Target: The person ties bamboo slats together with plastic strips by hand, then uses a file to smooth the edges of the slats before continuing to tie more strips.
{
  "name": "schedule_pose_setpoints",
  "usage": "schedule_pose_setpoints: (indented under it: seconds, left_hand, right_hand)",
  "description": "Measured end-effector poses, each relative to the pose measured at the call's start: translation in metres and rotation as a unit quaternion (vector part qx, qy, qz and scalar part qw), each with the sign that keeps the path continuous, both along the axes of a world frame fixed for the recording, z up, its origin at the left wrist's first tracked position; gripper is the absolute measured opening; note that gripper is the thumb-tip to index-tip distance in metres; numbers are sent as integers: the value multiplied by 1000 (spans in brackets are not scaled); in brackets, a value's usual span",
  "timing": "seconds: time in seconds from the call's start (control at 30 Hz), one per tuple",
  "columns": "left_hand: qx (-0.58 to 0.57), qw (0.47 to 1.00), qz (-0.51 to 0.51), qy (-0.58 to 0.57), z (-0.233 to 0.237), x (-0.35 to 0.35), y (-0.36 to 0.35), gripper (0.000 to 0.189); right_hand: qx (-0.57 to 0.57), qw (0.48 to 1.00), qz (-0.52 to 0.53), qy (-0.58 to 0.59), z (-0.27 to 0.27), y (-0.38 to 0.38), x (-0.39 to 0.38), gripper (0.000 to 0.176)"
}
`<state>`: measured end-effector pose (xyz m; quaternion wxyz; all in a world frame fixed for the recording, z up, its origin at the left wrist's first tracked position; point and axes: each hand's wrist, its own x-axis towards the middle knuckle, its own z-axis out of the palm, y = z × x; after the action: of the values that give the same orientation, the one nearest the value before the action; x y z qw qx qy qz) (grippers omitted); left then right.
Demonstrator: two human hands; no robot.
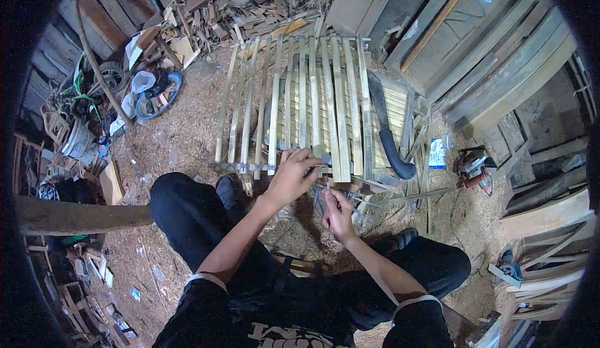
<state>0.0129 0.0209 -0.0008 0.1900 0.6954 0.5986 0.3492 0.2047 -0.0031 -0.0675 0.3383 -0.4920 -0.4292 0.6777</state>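
A: Position of slat panel (pixel 300 98)?
B: Flat on the sawdust floor (pixel 181 141), in front of the crouching person's knees, its near edge under the left hand (pixel 292 176).
A: Left fingers?
B: Bent over the near slat ends. Clamping or only resting: cannot tell.
A: Right hand (pixel 339 213)?
B: Just beside the left and nearer the body. Fingers narrow, pinched on a thin pale strand (pixel 327 188); material not resolvable.
A: Surroundings?
B: Black hose (pixel 389 138) lies along the panel's right edge. Power tool (pixel 472 163) is further right, well apart.
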Motion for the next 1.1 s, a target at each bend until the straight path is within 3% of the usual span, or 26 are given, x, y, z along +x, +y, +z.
schedule_pose_setpoints:
  seconds: [0.07,0.17,0.37,0.7,0.97,1.1]
  left_hand:
    - [4,1000,-3,-5,0,0,0,22]
    - [11,1000,0,-4,-3,0,1,23]
    - [23,1000,7,-3,-2,0,1,22]
    - [14,1000,10,16,0,4,2,28]
    - [8,999,46,21,0,16,6,30]
    - [12,998,57,39,-2,20,7,28]
  right_hand:
    - [-29,999,-12,17,-3,2,-2,40]
    - [-78,997,4,7,4,6,-3,39]
    - [-47,998,-6,51,3,6,-12,34]
    - [-1,999,-19,43,-1,13,-23,33]
    - [56,998,-20,20,-10,14,-22,21]
    - [-6,998,-60,8,3,13,-26,22]
